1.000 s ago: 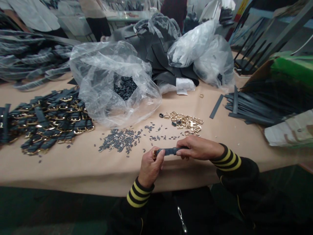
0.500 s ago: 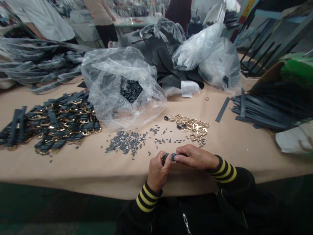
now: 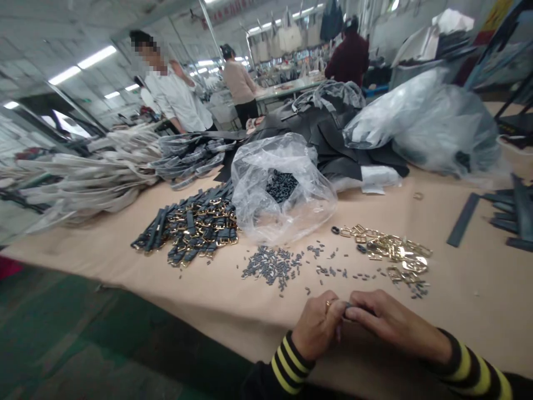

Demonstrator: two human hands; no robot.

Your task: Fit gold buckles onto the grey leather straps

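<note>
My left hand (image 3: 315,325) and my right hand (image 3: 389,321) are closed at the table's front edge, thumbs close together. Between them they grip a short dark strap (image 3: 348,309), mostly covered by the fingers. A bit of gold metal (image 3: 328,304) shows at the left fingers; whether it is a buckle or a ring I cannot tell. Just beyond my right hand lie gold buckles (image 3: 385,247) in a loose pile. Small dark tube-like pieces (image 3: 268,264) are scattered beyond my left hand. Farther left is a heap of dark straps fitted with gold buckles (image 3: 195,225).
An open clear plastic bag (image 3: 287,208) of small black loops stands mid-table. Flat dark strips (image 3: 464,219) lie at the right. Black sheets (image 3: 333,136) and another plastic bag (image 3: 445,125) are behind. Wrapped pale straps (image 3: 104,172) fill the left. A person in white (image 3: 179,100) stands beyond.
The view has tilted up and swung left, so more of the room shows. Both hands still hold the strap, which is now more covered by the fingers.
</note>
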